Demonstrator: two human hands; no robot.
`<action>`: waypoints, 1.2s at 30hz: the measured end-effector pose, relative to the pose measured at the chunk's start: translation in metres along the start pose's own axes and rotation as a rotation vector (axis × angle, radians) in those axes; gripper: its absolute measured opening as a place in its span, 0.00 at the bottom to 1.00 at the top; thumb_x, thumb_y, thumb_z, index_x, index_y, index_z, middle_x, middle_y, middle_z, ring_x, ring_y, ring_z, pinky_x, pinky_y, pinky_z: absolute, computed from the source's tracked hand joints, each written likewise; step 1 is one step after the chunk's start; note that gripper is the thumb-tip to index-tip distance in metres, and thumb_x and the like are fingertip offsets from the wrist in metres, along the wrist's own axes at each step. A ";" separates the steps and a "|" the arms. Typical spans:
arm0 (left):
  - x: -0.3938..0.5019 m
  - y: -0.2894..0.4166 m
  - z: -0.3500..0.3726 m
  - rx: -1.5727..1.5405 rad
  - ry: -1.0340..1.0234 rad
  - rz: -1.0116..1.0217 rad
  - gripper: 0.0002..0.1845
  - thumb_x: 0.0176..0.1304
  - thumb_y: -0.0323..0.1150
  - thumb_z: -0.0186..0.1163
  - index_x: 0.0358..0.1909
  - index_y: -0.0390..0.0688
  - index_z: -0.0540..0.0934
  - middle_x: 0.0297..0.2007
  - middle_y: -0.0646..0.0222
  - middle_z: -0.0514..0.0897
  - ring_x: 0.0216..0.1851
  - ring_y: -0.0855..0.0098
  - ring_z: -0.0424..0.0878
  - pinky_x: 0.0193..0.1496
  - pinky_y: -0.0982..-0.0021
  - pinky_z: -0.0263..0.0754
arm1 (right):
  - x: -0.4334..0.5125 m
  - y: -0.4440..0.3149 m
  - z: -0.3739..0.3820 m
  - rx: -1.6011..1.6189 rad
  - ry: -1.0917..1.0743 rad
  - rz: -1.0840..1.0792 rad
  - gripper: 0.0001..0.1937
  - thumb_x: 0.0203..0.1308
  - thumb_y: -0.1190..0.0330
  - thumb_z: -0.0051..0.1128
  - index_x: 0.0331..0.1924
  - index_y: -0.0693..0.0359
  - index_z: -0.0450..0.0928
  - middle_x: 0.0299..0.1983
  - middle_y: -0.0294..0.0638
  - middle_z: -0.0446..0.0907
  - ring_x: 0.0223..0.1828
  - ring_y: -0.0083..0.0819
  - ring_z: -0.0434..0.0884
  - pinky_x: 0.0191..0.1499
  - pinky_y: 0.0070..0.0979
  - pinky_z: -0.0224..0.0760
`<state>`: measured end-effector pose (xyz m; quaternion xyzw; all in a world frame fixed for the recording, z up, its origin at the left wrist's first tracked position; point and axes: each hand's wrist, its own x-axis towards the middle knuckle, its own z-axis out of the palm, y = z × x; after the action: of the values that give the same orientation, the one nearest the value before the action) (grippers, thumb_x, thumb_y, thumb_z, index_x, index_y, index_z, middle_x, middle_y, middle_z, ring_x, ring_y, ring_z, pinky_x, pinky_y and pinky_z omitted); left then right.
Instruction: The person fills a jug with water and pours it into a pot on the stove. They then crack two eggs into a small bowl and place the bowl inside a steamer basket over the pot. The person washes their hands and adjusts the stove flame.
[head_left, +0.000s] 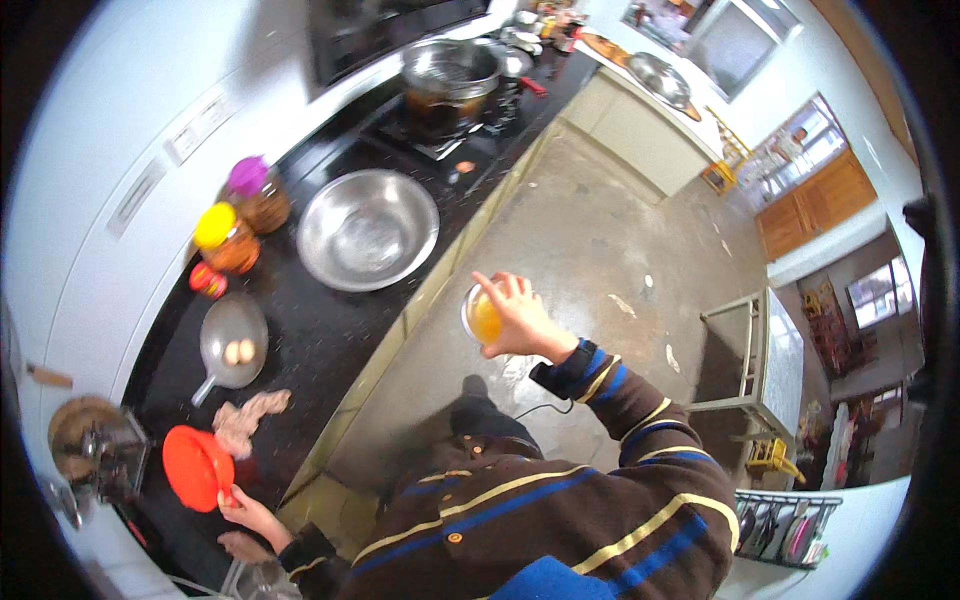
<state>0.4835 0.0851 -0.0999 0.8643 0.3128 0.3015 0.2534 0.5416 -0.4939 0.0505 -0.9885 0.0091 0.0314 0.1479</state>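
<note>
Over the floor beside the counter, my right hand (523, 315) grips a clear bowl of orange-yellow liquid (484, 319) by its rim and side. Low on the left, my left hand (249, 511) holds the edge of a red plastic bowl (195, 469) at the black counter. Just above that bowl lies a crumpled pinkish cloth (247, 420). Two eggs (240, 352) rest in a grey ladle-shaped scoop (234, 322). A wide stainless steel basin (367, 229) sits farther along the counter.
Jars with a purple lid (248, 176) and a yellow lid (214, 224) stand by the wall. A pot (450, 79) is on the stove. An eggshell piece (465, 167) lies near it. A table (780, 367) stands at the right. Another person (791, 142) is far off in the doorway.
</note>
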 end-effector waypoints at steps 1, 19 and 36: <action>-0.011 0.013 0.021 -0.114 -0.073 -0.032 0.21 0.62 0.37 0.61 0.51 0.32 0.72 0.46 0.51 0.74 0.46 0.59 0.73 0.51 0.63 0.69 | -0.002 0.018 -0.006 0.023 -0.009 -0.026 0.60 0.20 0.59 0.76 0.69 0.47 0.51 0.59 0.56 0.60 0.61 0.57 0.60 0.54 0.55 0.64; -0.266 0.571 0.235 -0.589 -1.906 0.408 0.23 0.69 0.41 0.51 0.62 0.43 0.63 0.51 0.62 0.76 0.46 0.72 0.79 0.46 0.72 0.72 | 0.054 0.241 -0.113 -0.020 -0.072 -0.069 0.62 0.18 0.60 0.75 0.70 0.50 0.51 0.59 0.53 0.61 0.59 0.54 0.62 0.49 0.51 0.69; -0.167 0.789 0.330 -0.614 -1.809 0.735 0.51 0.48 0.33 0.73 0.69 0.44 0.50 0.61 0.55 0.64 0.50 0.68 0.75 0.47 0.69 0.75 | 0.272 0.309 -0.220 -0.098 0.069 -0.220 0.61 0.19 0.58 0.75 0.69 0.50 0.51 0.58 0.54 0.62 0.56 0.54 0.65 0.51 0.50 0.68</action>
<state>0.9097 -0.6461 0.1062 0.7083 -0.3708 -0.3376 0.4968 0.8178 -0.8559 0.1524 -0.9900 -0.0958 -0.0187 0.1014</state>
